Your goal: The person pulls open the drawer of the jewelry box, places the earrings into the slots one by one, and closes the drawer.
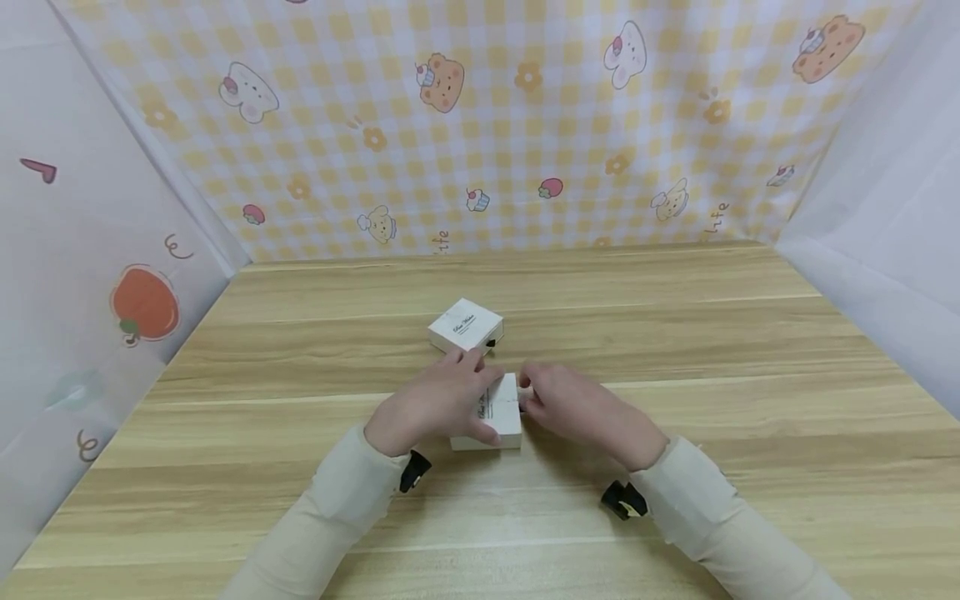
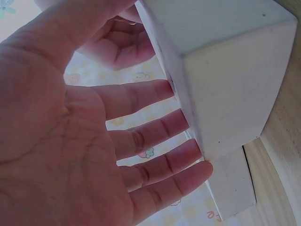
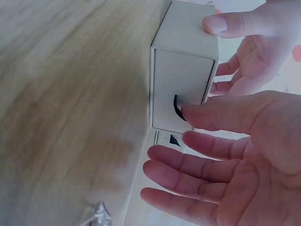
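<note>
A white box [image 1: 507,417] with black lettering on its lid stands on the table under my left hand [image 1: 442,398]. The left fingers [image 2: 160,162] reach out nearly straight, their tips touching the top of the box. In the right wrist view the left thumb [image 3: 217,24] rests at the box's near edge. My right hand [image 1: 573,410] is at the box's right end. There its thumb touches a black pull tab [image 3: 177,106], while the index fingertip lies below with a gap between. The other right fingers [image 3: 176,176] extend loosely.
Just behind, a second white box [image 1: 467,323] with similar lettering and a black tab sits turned at an angle. The wood-grain table [image 1: 315,342] meets a yellow checked cloth [image 1: 495,142] at the back, with pale cloth walls on both sides.
</note>
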A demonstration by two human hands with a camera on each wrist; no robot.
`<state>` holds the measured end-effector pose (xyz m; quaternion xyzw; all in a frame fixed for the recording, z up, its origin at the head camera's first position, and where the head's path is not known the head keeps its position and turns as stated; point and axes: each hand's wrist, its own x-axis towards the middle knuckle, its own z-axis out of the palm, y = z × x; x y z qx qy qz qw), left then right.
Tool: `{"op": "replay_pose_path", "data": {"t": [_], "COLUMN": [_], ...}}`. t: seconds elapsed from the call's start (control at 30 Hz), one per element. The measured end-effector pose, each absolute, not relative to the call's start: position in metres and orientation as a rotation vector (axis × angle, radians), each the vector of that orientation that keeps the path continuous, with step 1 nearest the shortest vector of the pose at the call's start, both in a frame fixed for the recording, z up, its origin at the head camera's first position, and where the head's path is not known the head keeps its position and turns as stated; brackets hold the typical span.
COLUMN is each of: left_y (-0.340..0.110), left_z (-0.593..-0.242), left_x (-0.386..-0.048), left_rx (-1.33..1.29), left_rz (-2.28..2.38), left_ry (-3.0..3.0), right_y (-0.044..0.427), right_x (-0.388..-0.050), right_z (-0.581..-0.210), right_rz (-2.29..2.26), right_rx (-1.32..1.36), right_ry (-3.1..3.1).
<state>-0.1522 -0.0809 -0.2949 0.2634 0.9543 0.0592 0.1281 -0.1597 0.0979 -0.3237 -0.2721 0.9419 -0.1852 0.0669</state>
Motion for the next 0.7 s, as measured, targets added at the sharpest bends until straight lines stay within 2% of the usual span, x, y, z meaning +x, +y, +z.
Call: {"op": "replay_pose_path", "data": {"t": [0.13, 0.37, 0.7], "left_y": [-0.0805, -0.0813, -0.0815], "left_z": [-0.295, -0.2939, -0.2944], "left_x": [-0.1525, -0.1519, -0.1528], "left_rx": [0.765, 0.773, 0.784], "left_rz": [0.169, 0.175, 0.213], "left_ry": [2.779, 2.779, 2.769], "right_y": [0.0998, 0.1042, 0.105], "right_x": [-0.1592, -0.1597, -0.1611], "right_z": [-0.3216, -0.3212, -0.3219], "right_rz": [-0.579, -0.593, -0.577], "right_rx": [-0.885, -1.212, -1.332], "right_ry": [2.866, 2.877, 2.858]}}
